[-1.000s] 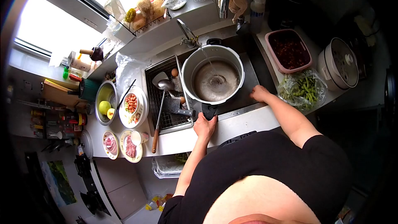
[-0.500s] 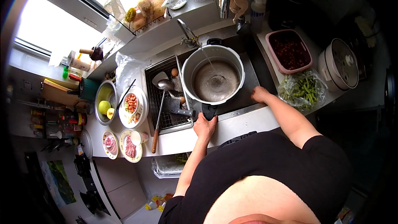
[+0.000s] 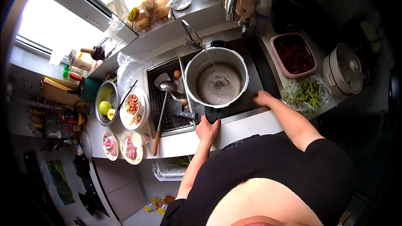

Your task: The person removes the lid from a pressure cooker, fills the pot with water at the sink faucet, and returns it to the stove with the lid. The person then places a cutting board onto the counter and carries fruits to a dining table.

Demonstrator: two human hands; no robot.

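Note:
A large metal pot point(image 3: 192, 90) stands in the sink point(image 3: 261, 73), with water inside it. From the slim faucet point(image 3: 187, 27) a stream of water point(image 3: 210, 56) runs into it. My left hand point(image 3: 207, 129) is closed around the pot's black handle point(image 3: 212, 113) on the near side. To the right of the pot, my right hand point(image 3: 262, 98) rests at the sink's front edge, fingers curled in and nothing visible in them.
Left of the pot, a wire rack point(image 3: 157, 115) holds a ladle point(image 3: 168, 86), a cleaver point(image 3: 178, 109) and eggs. Farther left are a bowl of peanuts point(image 3: 132, 105) and meat plates point(image 3: 130, 150). At right sit a pink basin point(image 3: 276, 44), bagged green pods point(image 3: 309, 94) and a lidded pot point(image 3: 345, 71).
The whole view has shifted slightly. Water keeps running into the pot, its surface rippling differently. Both hands stay in place.

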